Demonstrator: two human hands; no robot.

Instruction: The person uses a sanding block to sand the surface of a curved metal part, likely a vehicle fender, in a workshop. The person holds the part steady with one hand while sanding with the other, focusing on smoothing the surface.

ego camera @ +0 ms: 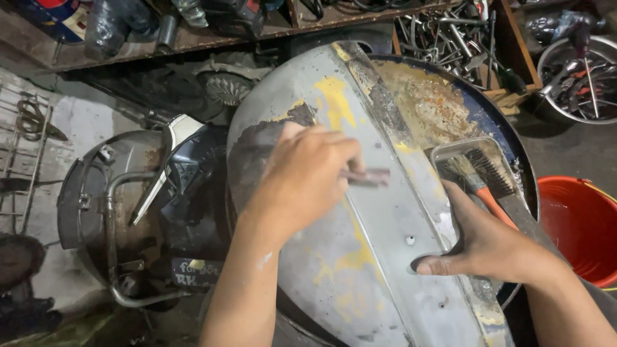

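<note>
Gripping a small, blurred tool (367, 176) in your left hand (307, 180), you press it flat against the grey curved metal panel (360, 270) that lies across a rusty blue drum (443, 96). Your fingers are curled tight around the tool, whose dull end sticks out to the right of your knuckles; what kind of tool it is cannot be told through the blur. It touches the panel near the raised ridge that runs down the middle, just below a patch of yellow paint (335, 99) and a dark scraped area (257, 151).

Your right hand (479, 247) rests on the right edge of the same panel, fingers bent and closed over the rim, thumb pointing left toward a small hole in the metal. It holds the panel only.

Just above that hand a clear rectangular tray (443, 151) sits on the drum, and in it lie a paintbrush with an orange handle (491, 202) and a wire brush (491, 170). A red bucket (578, 225) stands on the floor to the right, well apart from the panel. To the left sits a dark scooter body (148, 212) with a bent chrome tube. Along the top, a wooden box of metal tools (450, 35) stands beside a steel bowl (578, 71) holding more tools.
</note>
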